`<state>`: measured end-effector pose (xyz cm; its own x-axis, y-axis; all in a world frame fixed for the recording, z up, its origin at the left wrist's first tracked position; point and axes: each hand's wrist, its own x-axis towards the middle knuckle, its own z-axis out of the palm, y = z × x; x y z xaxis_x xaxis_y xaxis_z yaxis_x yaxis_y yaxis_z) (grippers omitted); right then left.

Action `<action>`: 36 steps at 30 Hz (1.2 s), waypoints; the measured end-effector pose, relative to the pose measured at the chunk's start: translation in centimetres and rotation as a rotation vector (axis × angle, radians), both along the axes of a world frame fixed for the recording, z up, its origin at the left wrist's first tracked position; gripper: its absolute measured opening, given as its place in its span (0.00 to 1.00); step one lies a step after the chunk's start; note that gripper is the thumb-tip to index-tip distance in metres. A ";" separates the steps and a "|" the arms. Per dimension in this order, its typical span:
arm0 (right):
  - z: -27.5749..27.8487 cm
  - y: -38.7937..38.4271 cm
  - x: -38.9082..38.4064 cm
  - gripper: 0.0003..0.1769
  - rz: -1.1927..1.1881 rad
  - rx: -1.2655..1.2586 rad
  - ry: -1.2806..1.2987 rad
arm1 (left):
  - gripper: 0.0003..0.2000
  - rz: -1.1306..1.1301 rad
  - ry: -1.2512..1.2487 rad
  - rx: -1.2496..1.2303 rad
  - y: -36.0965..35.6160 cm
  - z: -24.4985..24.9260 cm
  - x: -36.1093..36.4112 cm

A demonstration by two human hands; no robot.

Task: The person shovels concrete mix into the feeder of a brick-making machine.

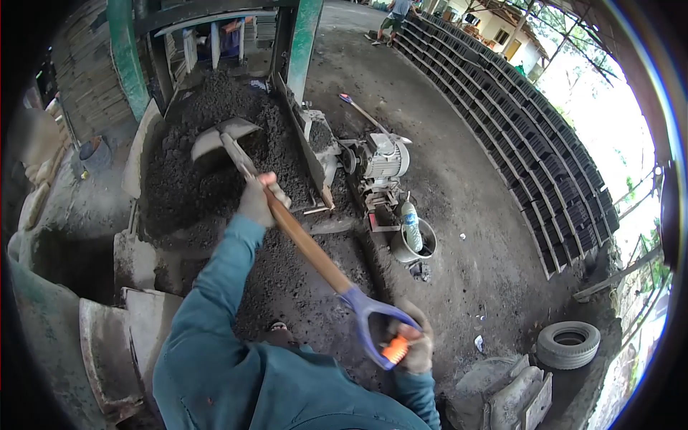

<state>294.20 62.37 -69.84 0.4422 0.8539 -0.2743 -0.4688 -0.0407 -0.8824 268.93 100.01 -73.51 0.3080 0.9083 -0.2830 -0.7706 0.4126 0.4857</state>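
Note:
A shovel (309, 249) with a wooden shaft runs slantwise across the middle of the head view. My left hand (261, 200), in a greyish glove with bare fingertips, is wrapped round the shaft near the metal socket. At the other end, my right hand (413, 337) is closed on the orange grip inside the purple D-handle; it is partly blurred. The shovel's metal blade (212, 147) rests at a heap of dark, damp, crumbly material (172, 190), and its lower edge seems to meet the heap.
An electric motor (385, 158) stands right of the heap, with a bucket (424, 251) holding a plastic bottle (411, 223) before it. Another shovel (365, 111) lies behind. Stacked dark blocks (509, 129) line the right. A tyre (568, 345) lies lower right. A person (394, 21) stands far back.

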 end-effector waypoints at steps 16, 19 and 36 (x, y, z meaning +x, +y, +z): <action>-16.0 -42.5 19.5 0.19 -0.253 -0.250 0.412 | 0.05 -0.361 -0.115 -0.276 -31.6 -2.2 14.3; -7.5 -33.7 13.8 0.18 -0.283 -0.417 0.090 | 0.06 -0.334 -0.139 -0.201 -28.6 -2.8 13.5; -8.7 -29.9 8.2 0.19 -0.309 -0.407 0.219 | 0.32 -0.123 -0.123 -0.265 -30.1 -4.3 13.9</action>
